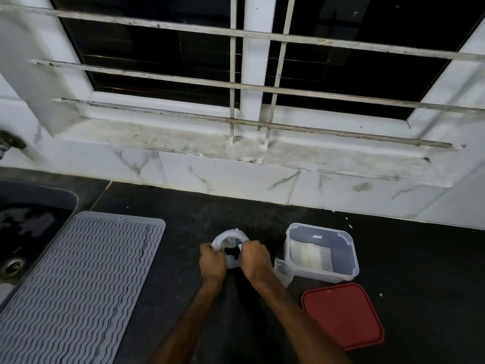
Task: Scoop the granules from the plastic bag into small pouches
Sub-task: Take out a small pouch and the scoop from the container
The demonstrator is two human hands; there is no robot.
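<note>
Plastic bag [228,240], clear and crumpled, sits on the black counter [406,258] in the middle of the near side, its mouth pulled into a rounded opening between the two hands. What is inside is hard to make out: a dark patch and a pale greenish scrap show in the opening, but no granules can be told for sure. The left hand [212,262] is curled shut on the bag's left edge, fingers folded in and mostly hidden behind the knuckles. The right hand [256,260] pinches the right edge, its fingertips tucked out of sight under the plastic.

Just right of the right wrist lies a small clear pouch [283,271], partly covered by the forearm and touching the near left corner of a clear square container [322,252]. Something pale lies flat in the container's bottom; I cannot tell what. Nearer, a red lid [342,315] lies flat, close to the container.

Left of the hands, well apart, a grey ribbed mat [78,285] runs off the near edge. Beyond it a dark sink [29,219] is cut off at the left. Far back, a barred window [249,61] stands dark.
</note>
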